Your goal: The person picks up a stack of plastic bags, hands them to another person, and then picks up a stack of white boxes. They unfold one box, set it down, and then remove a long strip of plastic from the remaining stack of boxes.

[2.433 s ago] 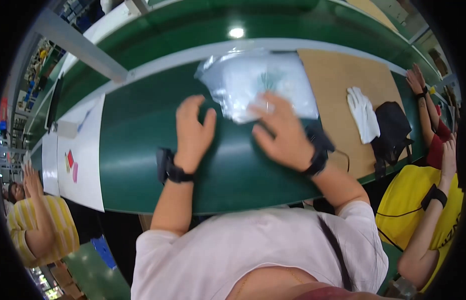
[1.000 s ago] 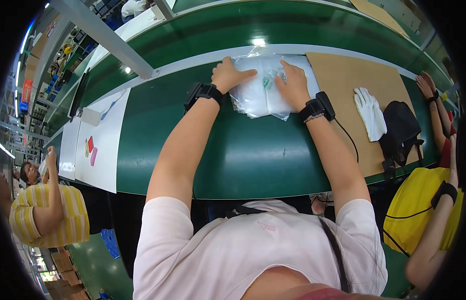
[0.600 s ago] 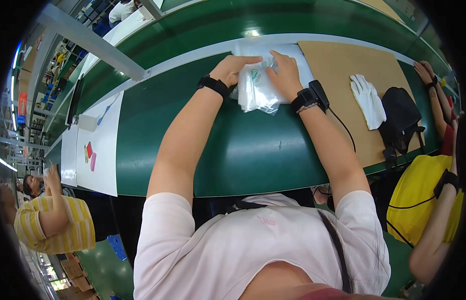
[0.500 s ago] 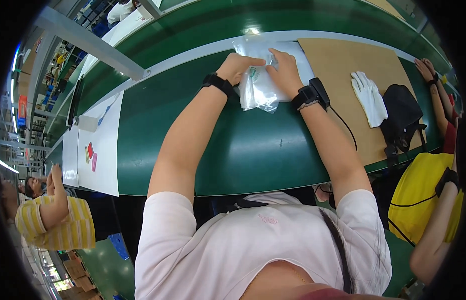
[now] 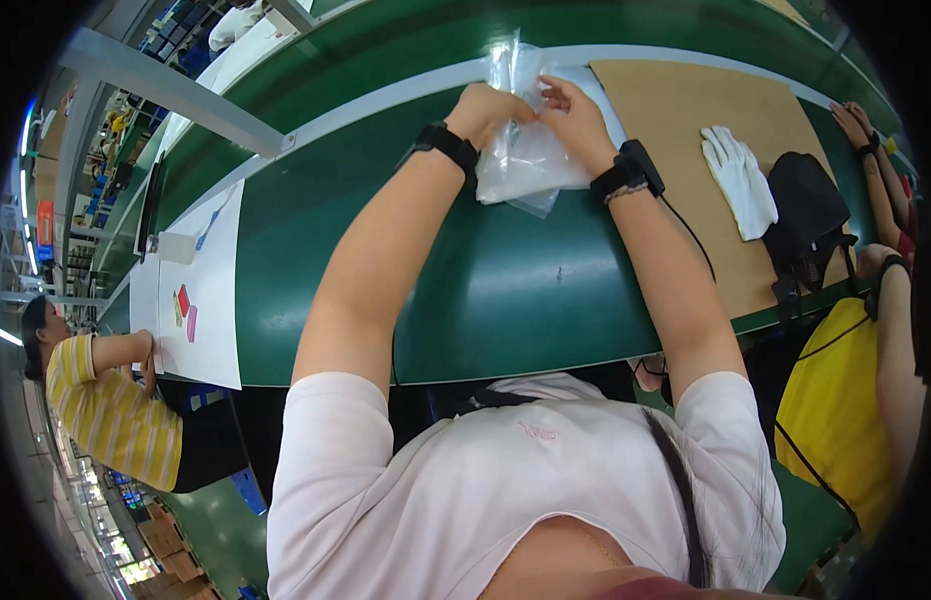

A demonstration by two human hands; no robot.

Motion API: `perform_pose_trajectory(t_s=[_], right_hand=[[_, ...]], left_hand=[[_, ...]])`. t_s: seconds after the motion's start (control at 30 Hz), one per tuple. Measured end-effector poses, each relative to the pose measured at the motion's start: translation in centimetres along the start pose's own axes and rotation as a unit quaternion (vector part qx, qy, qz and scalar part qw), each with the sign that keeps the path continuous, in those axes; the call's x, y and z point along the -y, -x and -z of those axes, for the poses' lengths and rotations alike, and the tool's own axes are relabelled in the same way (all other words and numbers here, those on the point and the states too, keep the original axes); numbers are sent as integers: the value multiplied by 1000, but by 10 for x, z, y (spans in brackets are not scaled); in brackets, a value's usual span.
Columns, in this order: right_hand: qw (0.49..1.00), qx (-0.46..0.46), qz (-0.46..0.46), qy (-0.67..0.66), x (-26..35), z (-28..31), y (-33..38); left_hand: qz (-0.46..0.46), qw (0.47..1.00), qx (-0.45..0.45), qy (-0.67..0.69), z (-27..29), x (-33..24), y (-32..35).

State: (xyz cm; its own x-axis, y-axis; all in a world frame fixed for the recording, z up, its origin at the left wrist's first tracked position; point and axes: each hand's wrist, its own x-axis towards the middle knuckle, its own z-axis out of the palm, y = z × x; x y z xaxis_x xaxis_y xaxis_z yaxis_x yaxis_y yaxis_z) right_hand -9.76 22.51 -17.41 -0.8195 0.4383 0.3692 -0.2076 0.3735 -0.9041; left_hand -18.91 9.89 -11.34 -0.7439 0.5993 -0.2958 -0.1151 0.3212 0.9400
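Observation:
A clear plastic bag (image 5: 526, 168) is between my hands near the far edge of the green table, its upper part raised and creased. My left hand (image 5: 487, 113) pinches the bag from the left, with thumb and finger pointing to the right. On the other side my right hand (image 5: 578, 122) grips it with the thumb pointing left and the other fingers bent. Fingertip contact is partly hidden by the shiny film. More clear film (image 5: 538, 203) lies beneath the bag, next to a white sheet (image 5: 606, 105).
Brown cardboard (image 5: 676, 110) lies at the right, bearing a white glove (image 5: 738, 185) and a black bag (image 5: 808, 205). Small coloured pieces (image 5: 189, 315) rest on white paper (image 5: 221, 250) at the left. A cable (image 5: 698, 252) runs from my right wrist. Co-workers sit on both sides.
Both hands have moved slightly away from me. The bag's upper part now stands up between them, and its lower part has shifted. At the left, a co-worker has lowered their arms.

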Motion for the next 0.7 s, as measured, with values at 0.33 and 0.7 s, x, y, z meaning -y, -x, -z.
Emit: perform_pose_trajectory(t_s=[0.33,0.7], right_hand=[[982,-92,-69,-151,11,40,-15],[939,27,-32,343,5,91,2]], left_hand=[[48,975,24,215,18,16,7],[-197,980,-33,11,31,-59,50]])
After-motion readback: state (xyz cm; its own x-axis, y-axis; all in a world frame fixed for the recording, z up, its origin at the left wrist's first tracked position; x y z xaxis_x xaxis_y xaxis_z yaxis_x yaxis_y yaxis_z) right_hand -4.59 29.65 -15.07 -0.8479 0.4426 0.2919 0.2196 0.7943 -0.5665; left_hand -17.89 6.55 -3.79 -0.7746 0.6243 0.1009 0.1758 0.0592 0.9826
